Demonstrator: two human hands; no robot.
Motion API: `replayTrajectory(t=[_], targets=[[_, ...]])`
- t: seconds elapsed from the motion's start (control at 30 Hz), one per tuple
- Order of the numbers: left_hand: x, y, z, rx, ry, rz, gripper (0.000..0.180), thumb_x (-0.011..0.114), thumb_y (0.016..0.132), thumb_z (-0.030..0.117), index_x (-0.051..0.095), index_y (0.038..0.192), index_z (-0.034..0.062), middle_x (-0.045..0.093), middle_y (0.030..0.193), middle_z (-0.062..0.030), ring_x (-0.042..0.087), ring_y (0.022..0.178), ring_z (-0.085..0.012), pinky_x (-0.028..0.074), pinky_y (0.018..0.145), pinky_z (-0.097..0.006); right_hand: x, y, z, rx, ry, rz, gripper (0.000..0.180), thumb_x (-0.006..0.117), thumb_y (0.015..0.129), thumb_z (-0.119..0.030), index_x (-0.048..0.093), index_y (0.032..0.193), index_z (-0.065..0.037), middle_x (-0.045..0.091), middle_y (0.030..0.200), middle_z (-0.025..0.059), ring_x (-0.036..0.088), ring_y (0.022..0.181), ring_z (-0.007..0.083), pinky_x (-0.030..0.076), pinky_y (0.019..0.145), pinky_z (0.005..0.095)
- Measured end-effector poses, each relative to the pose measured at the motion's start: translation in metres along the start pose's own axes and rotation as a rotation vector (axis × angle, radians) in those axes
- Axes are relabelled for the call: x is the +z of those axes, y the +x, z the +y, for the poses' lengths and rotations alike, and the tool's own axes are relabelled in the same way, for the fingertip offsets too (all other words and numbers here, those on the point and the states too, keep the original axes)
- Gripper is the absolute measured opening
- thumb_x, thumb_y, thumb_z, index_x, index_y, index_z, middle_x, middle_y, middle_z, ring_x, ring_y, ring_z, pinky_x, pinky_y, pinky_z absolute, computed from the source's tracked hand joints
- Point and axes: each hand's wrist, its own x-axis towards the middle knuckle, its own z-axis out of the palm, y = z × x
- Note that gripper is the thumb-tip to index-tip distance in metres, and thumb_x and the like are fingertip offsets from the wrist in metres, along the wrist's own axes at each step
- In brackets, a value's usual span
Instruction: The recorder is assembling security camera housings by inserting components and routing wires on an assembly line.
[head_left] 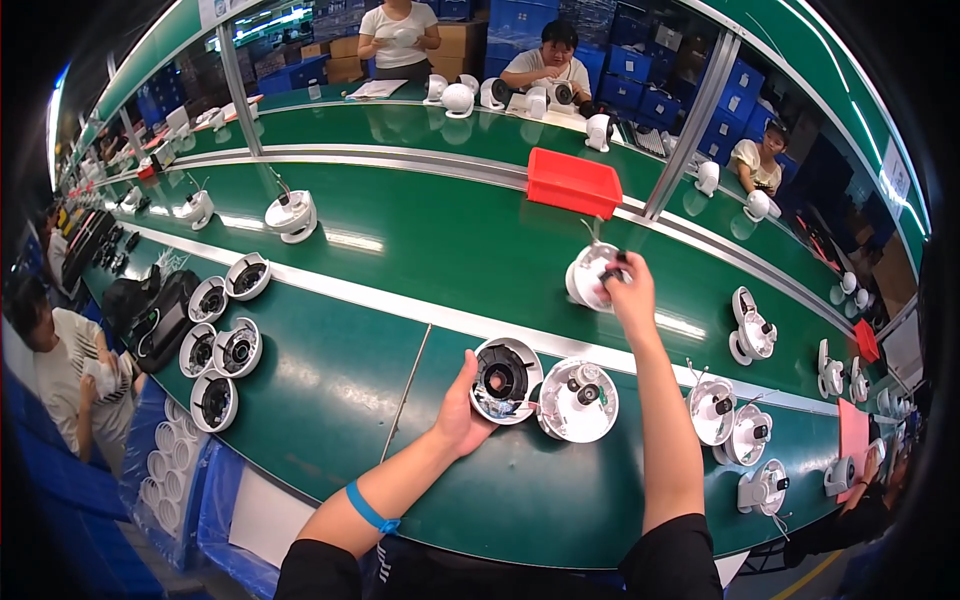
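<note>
My left hand (461, 412) is wrapped around the side of a round white camera housing (507, 381) with a black ring inside, tilted open side up. Touching its right edge is a white camera half (578, 402) with a small lens and circuit parts, resting on the green bench. Farther out, over the belt, my right hand (632, 292) has its fingers closed on a white camera unit (583, 280) with wires sticking up. A small dark part shows at those fingertips; whether it belongs to the unit I cannot tell.
Several black-lined white housings (240, 347) sit at the left of the bench. More camera halves (750, 435) stand at the right. A red bin (573, 182) stands beyond the belt (430, 235), which carries other units. Co-workers sit and stand around.
</note>
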Motion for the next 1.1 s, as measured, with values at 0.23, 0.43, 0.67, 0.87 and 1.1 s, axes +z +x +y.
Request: replayTrajectory(t=[0.23,0.43,0.67,0.87,1.1], targets=[[0.016,-0.02,-0.006,0.04,0.076,-0.011,0.091,0.032,0.098,0.079,0.04,0.154,0.0079,0.054,0.148,-0.0122,0.054,0.136,-0.0282,0.048,0.112,-0.053,-0.07,-0.115,-0.06,-0.041,-0.434,-0.005,0.046,0.053,0.08,0.013,0.051,0.125,0.001,0.066,0.105,0.0112,0.069,0.063,0.017,0.056,0.055,0.0289],[0.034,-0.027,-0.009,0.001,0.069,-0.059,0.082,0.034,0.102,0.072,0.02,0.165,0.0211,0.044,0.157,-0.0094,0.047,0.142,-0.0271,0.046,0.113,-0.053,-0.092,-0.169,-0.09,-0.318,-0.825,0.026,0.054,0.055,0.079,0.013,0.052,0.132,0.004,0.063,0.121,0.0183,0.069,0.071,0.0212,0.055,0.061,0.0322],[0.041,-0.037,0.003,0.046,0.164,0.014,0.089,0.029,0.098,0.08,0.039,0.156,0.0132,0.054,0.149,-0.0096,0.054,0.136,-0.0267,0.048,0.112,-0.051,0.004,-0.23,-0.133,-0.467,-0.479,-0.625,0.034,0.066,0.082,0.005,0.066,0.115,0.003,0.066,0.129,0.0162,0.073,0.083,0.0264,0.06,0.069,0.0325],[0.037,-0.046,0.014,0.01,0.196,-0.02,0.093,0.025,0.096,0.083,0.043,0.153,0.0115,0.06,0.138,-0.0084,0.061,0.126,-0.0241,0.054,0.103,-0.045,0.041,-0.228,-0.115,-0.008,-0.144,-0.564,0.025,0.06,0.092,0.009,0.07,0.115,0.007,0.075,0.097,0.0141,0.07,0.075,0.0158,0.057,0.066,0.0287],[0.033,-0.053,0.032,0.105,0.27,-0.114,0.087,0.033,0.102,0.071,0.012,0.167,0.0176,0.041,0.159,-0.0105,0.045,0.144,-0.0261,0.04,0.119,-0.044,0.076,-0.234,-0.124,-0.237,-0.481,-0.486,0.025,0.069,0.081,-0.004,0.073,0.105,0.001,0.071,0.079,0.0152,0.07,0.066,0.0275,0.056,0.06,0.0371]])
